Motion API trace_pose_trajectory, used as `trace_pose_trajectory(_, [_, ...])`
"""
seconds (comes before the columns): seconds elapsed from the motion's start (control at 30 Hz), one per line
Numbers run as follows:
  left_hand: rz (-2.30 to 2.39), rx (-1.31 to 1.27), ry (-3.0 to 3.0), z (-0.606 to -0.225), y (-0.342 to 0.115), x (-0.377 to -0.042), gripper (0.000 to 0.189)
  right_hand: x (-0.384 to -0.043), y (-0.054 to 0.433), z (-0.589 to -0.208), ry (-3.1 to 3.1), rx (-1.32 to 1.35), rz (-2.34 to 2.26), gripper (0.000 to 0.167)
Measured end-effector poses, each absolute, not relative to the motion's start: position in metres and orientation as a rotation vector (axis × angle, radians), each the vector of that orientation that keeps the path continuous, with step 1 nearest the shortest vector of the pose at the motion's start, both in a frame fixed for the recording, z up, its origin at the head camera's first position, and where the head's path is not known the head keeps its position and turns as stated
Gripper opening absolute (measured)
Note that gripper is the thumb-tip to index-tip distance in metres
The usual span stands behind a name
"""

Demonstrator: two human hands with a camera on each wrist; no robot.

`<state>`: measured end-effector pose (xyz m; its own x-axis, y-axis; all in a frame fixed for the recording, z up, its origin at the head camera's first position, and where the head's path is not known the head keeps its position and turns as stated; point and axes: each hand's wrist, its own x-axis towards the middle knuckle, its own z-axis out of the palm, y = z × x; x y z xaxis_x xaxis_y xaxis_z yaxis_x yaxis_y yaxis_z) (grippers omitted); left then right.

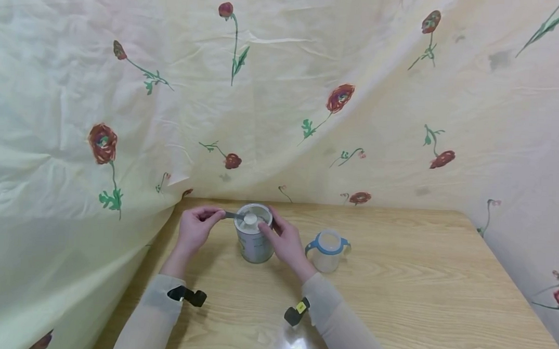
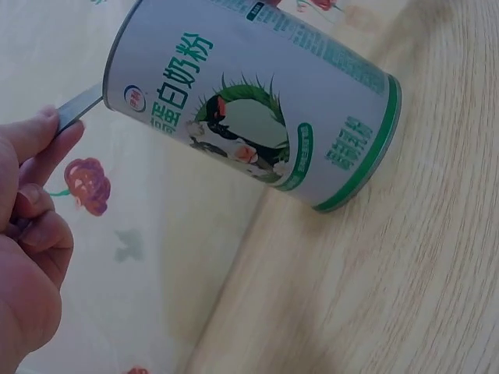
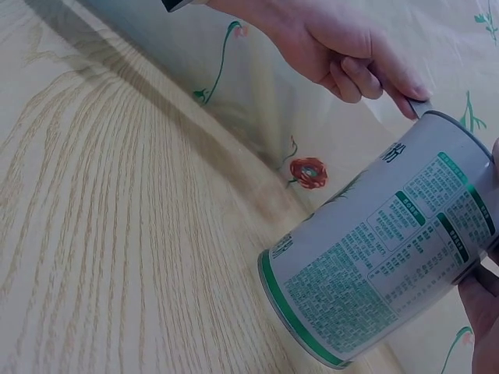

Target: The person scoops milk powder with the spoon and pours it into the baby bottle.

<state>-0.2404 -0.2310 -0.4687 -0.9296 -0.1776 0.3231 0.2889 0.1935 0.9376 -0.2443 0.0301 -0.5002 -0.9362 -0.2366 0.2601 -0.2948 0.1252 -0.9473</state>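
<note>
We see the left hand (image 1: 195, 228), at the can's 9 o'clock, pinching a spoon (image 1: 250, 219) at the mouth of the uncovered can (image 1: 256, 248), upright on the surface (image 1: 420, 285). The right hand (image 1: 287, 242) grips the can from 3 o'clock, nearer than the cup (image 1: 324, 261) beyond. We judge uncovering done, scooping midway, the spoon not yet clear.

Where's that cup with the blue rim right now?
In the head view, the blue-rimmed cup stands on the wooden table, to the right of the tin and just right of the right hand.
</note>
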Motion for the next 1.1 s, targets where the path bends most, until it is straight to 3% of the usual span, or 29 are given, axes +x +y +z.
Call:
trace_pose_trajectory(0.8, [-2.006, 0.101, -2.008, -0.468, -0.224, -0.241, 0.024, -0.24, 0.029, -0.49, -2.304, 0.532, 1.981, 0.072])
trace_pose_trajectory(1.1, [-2.195, 0.241, -1.932, -0.469, -0.222, -0.239, 0.008, -0.226, 0.037, -0.476, -2.38, 0.505, 1.867, 0.071])
